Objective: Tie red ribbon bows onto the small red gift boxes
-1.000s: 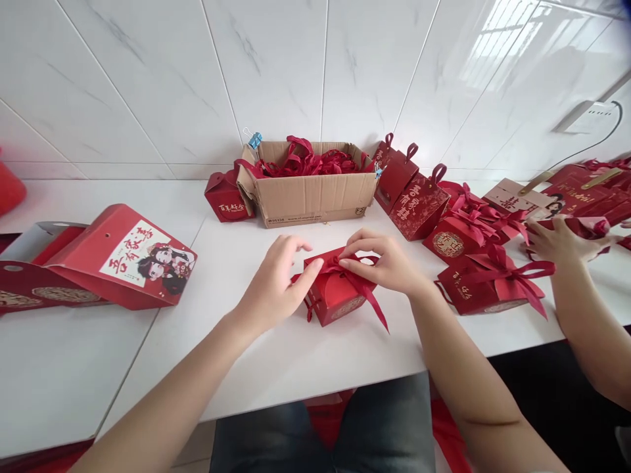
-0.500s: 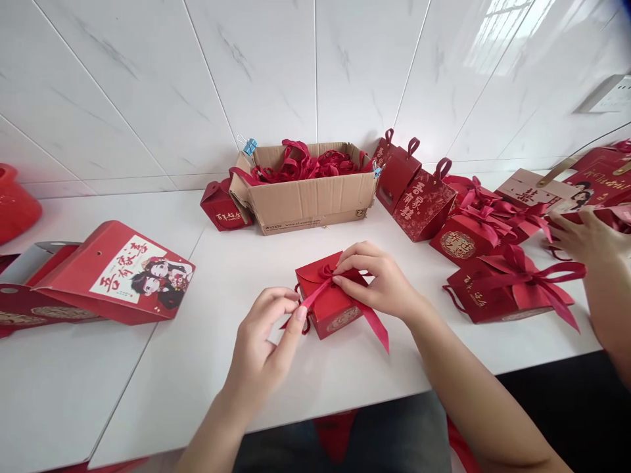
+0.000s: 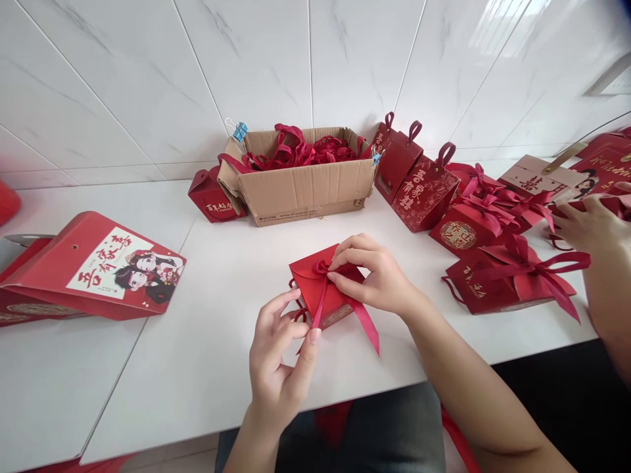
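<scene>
A red gift box point(image 3: 305, 277) lies on the white table in front of me. Its ribbon point(image 3: 365, 328) crosses the lid, with a small loop at the middle and one tail hanging over the front right edge. My left hand point(image 3: 283, 348) pinches the other ribbon tail between thumb and finger, at the box's front left corner. My right hand point(image 3: 372, 270) grips the ribbon at the loop on top, thumb against fingers. Part of the knot is hidden under those fingertips. A dark red cord shows at the box's left side.
A cardboard box point(image 3: 310, 194) full of red ribbons stands at the wall, with a small red box point(image 3: 211, 197) beside it. Several bowed gift boxes point(image 3: 513, 279) and handled boxes point(image 3: 419, 190) sit right. A printed red box point(image 3: 123, 269) lies left. Another person's hand point(image 3: 584, 223) is far right.
My left hand has drawn its ribbon tail down and toward me, to the box's front corner. My right hand keeps its pinch at the loop. The view has shifted slightly.
</scene>
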`<state>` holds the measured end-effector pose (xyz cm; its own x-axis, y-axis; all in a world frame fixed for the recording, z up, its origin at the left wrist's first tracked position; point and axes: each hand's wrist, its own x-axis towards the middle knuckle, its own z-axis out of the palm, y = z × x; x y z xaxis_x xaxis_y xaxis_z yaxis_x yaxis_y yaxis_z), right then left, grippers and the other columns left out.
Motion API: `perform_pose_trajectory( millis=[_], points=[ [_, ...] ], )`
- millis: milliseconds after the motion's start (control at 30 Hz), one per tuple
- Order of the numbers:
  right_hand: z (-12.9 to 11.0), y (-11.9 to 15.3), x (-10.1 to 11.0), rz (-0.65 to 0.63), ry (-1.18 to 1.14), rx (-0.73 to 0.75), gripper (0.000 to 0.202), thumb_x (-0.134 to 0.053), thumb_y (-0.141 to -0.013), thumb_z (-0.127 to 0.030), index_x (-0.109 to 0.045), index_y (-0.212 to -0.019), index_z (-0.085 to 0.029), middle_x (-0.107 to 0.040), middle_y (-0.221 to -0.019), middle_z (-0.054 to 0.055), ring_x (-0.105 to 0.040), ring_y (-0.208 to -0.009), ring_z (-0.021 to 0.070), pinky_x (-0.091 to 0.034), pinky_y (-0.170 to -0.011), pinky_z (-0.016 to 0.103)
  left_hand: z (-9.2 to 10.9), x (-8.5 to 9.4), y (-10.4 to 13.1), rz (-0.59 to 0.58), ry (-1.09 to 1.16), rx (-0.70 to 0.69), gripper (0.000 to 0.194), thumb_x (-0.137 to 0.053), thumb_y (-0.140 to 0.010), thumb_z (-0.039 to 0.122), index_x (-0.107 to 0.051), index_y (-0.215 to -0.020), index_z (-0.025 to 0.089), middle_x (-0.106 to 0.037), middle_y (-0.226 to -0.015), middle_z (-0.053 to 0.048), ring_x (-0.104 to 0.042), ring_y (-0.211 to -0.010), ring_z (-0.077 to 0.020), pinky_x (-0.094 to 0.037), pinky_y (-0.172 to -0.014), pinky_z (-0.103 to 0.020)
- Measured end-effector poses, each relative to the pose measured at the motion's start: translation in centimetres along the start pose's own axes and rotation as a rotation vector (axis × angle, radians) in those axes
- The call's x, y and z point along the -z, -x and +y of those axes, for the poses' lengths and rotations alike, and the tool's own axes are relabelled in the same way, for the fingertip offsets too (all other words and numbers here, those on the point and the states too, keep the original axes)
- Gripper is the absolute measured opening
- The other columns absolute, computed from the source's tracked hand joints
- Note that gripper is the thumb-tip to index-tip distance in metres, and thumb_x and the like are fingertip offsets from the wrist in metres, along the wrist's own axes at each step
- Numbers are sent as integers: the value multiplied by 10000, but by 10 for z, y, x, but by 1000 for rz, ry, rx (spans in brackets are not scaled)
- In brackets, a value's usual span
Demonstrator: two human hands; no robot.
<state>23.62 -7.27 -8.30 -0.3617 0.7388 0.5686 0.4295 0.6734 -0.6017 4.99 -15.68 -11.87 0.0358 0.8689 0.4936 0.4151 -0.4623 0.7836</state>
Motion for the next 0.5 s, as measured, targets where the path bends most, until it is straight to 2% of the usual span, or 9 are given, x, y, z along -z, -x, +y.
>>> perform_pose_trajectory(
  millis=[133,267,333,400,500],
  points=[
    [2,0,1,-9,8,-14,48,-632,-786,-160,-654,-779,-203,-643,-838,48,-566,-798,182,-497,-747,355,-3,2,2,-52,38,-50,161,-516,-883,166,-551,-732,207,-484,-1256,-71,-495,-1222,-263,-526,-902,-414],
    [5,0,4,-16,10,-2,40,-631,-798,-173,-652,-782,-202,-645,-836,41,-572,-792,172,-489,-764,350,1,3,4,-78,120,74,240,-448,-924,246,-577,-727,199,-497,-1318,-84,-485,-1245,-285,-534,-881,-420],
    [6,0,5,-11,17,-8,39,-625,-805,-178,-653,-787,-198,-646,-834,43,-573,-786,171,-487,-742,338,1,4,5,-82,190,133,301,-399,-940,274,-602,-732,197,-498,-1356,-82,-471,-1265,-294,-512,-919,-445],
    [7,1,6,-7,23,-15,41,-621,-809,-180,-651,-788,-198,-645,-830,41,-570,-779,170,-485,-728,332,-1,4,5,-39,239,159,373,-338,-952,293,-611,-719,193,-512,-1358,-78,-446,-1291,-293,-464,-986,-469],
    [7,1,5,-12,25,-14,41,-617,-812,-183,-649,-792,-200,-644,-832,40,-566,-781,173,-482,-724,333,-9,2,6,87,293,188,470,-241,-972,326,-597,-694,195,-567,-1287,-76,-430,-1305,-279,-432,-1015,-473]
  ],
)
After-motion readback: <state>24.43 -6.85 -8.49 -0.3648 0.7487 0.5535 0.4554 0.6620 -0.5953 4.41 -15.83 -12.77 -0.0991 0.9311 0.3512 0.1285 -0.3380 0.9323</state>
